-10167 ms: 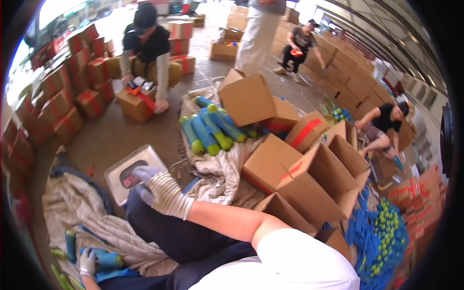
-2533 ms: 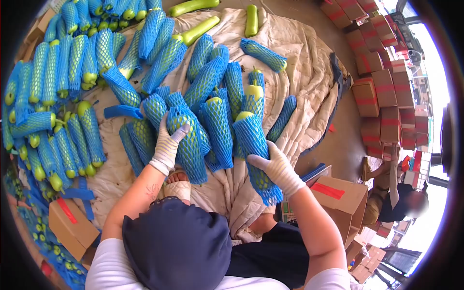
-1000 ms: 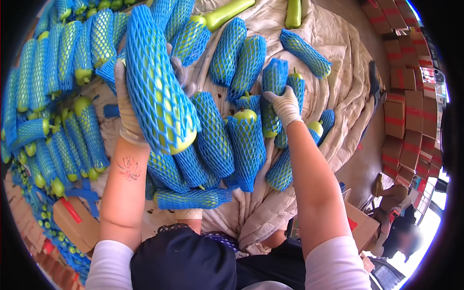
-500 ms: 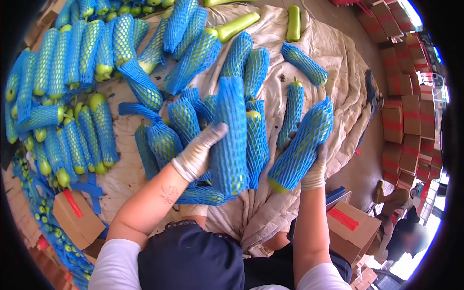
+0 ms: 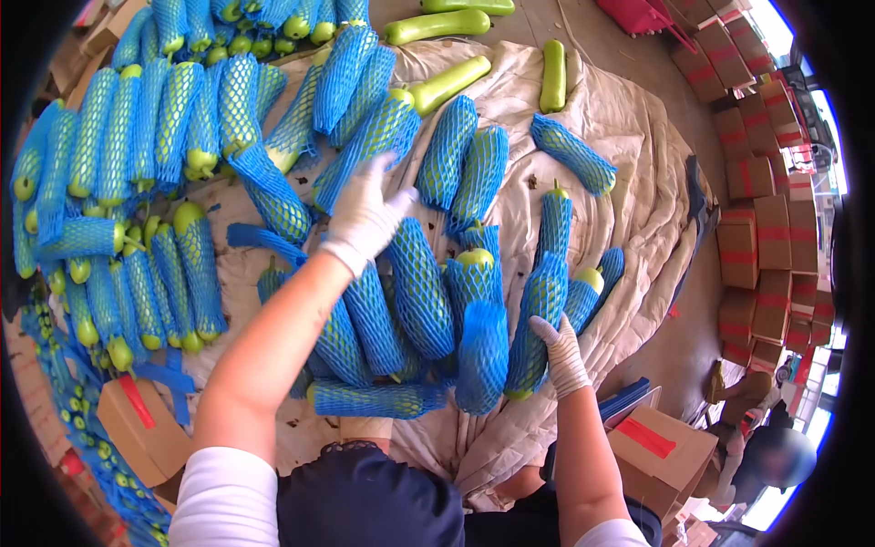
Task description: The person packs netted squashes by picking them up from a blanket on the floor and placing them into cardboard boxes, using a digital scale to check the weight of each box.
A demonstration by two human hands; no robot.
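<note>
My left hand (image 5: 365, 219), in a whitish glove, has its fingers spread and holds nothing. It hovers over the netted gourds, closest to a long green gourd in a blue foam net (image 5: 369, 150). My right hand (image 5: 563, 357), gloved too, grips the side of a netted gourd (image 5: 532, 330); its thumb lies on the net and the other fingers are mostly hidden. Just left of that gourd, a blurred blue netted piece (image 5: 483, 360) stands among the others. Another netted gourd (image 5: 421, 287) lies slantwise below my left hand.
Bare green gourds (image 5: 448, 84) lie on the crumpled beige cloth (image 5: 629, 118). Rows of netted gourds (image 5: 173, 118) fill the left. Cardboard boxes (image 5: 756, 237) are stacked at the right; open cartons (image 5: 652, 442) flank me. Another person (image 5: 770, 456) is at the lower right.
My left hand has let go of its netted gourd and moved up and left, its fingers opening. My right hand has shifted down and left with a netted gourd. The view has tilted slightly.
</note>
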